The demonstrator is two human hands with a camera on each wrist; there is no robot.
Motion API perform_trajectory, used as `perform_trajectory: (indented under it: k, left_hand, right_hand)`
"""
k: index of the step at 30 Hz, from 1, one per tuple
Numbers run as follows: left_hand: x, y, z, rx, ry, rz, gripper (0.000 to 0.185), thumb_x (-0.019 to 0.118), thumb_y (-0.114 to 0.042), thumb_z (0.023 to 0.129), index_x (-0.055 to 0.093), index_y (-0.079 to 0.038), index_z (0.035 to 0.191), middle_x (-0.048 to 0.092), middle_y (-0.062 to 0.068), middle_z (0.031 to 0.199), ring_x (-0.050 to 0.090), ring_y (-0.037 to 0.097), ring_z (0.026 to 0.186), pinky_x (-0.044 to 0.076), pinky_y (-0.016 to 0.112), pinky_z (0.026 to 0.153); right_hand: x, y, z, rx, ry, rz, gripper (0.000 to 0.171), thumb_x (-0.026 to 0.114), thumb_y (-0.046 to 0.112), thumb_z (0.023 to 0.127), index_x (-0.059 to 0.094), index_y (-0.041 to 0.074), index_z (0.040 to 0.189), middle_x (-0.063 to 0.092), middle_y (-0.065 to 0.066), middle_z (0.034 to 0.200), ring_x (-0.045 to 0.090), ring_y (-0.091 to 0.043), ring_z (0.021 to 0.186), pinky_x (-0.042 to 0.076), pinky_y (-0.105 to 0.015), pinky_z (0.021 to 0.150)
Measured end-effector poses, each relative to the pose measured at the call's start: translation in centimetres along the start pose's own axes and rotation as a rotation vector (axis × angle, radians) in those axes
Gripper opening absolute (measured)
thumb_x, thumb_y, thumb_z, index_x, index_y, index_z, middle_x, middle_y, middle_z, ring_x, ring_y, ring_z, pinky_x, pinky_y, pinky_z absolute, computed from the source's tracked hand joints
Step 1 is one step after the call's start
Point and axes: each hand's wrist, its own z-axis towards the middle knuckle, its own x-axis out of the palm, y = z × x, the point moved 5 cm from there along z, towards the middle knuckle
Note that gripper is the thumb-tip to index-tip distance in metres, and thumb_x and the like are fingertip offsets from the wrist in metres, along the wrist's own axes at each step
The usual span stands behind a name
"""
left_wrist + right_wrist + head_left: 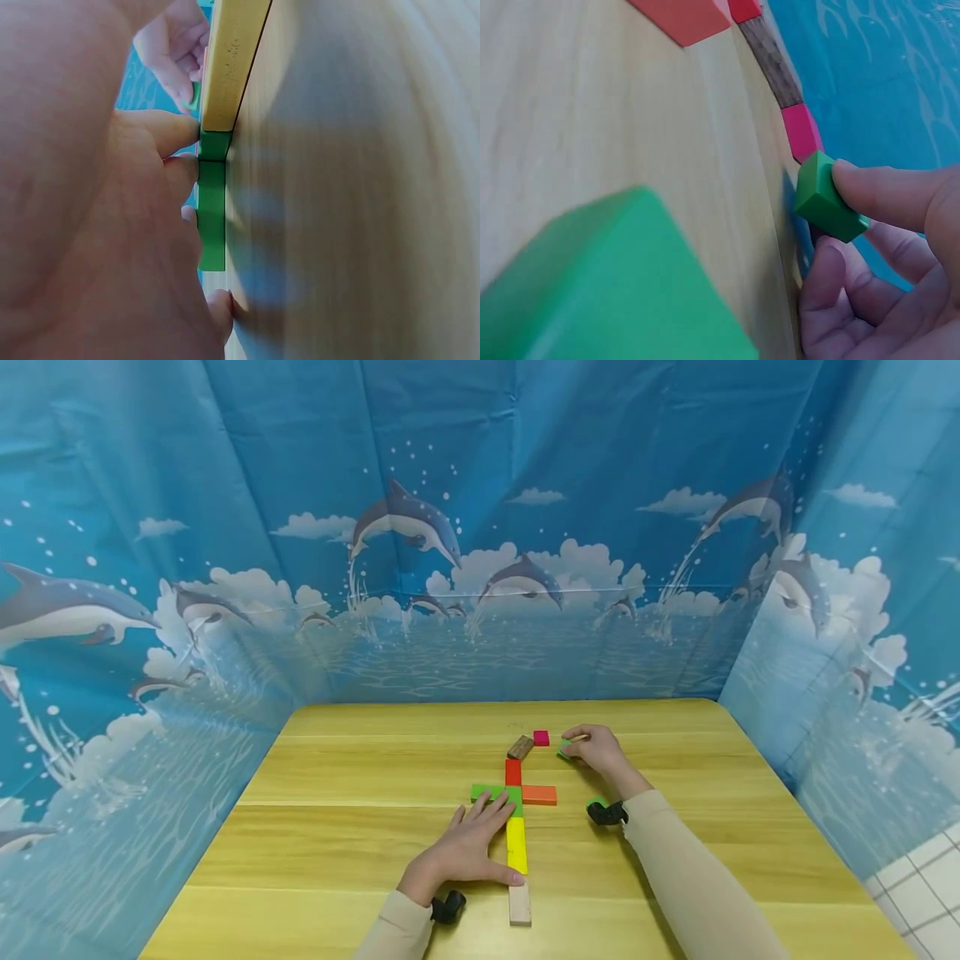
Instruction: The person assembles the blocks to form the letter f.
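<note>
My right hand point(600, 750) pinches a small green block point(827, 196) between thumb and fingers, at the far part of the table. Beside it lies a pink block point(541, 738), next to a brown wooden block point(521, 747). My left hand point(467, 850) is spread over a cross-shaped row of blocks, its fingertips on the green blocks point(212, 214). Its thumb reaches where a yellow block point(517, 845) meets a pale wooden block point(520, 906). A red block point(513, 772) and an orange block point(539, 795) join the cross at the green centre.
Another green block point(619, 292) stands under my right wrist, mostly hidden by the wrist camera in the head view. A wooden table point(337, 827) carries everything. Behind it hangs a blue dolphin-print curtain point(480, 652).
</note>
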Motion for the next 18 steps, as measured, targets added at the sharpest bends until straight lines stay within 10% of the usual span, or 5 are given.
perform_trajectory:
  k: [18]
  left_hand:
    - [-0.1, 0.1, 0.1, -0.008, 0.002, 0.013, 0.111, 0.069, -0.073, 0.080, 0.016, -0.022, 0.164, 0.005, -0.003, 0.169, -0.002, 0.029, 0.154, 0.004, 0.067, 0.116]
  right_hand:
    - [0.7, 0.3, 1.5, 0.020, -0.079, -0.069, 0.031, 0.071, 0.021, 0.096, 0.069, 0.007, 0.123, 0.067, -0.014, 0.110, 0.064, -0.027, 0.090, 0.054, -0.038, 0.073]
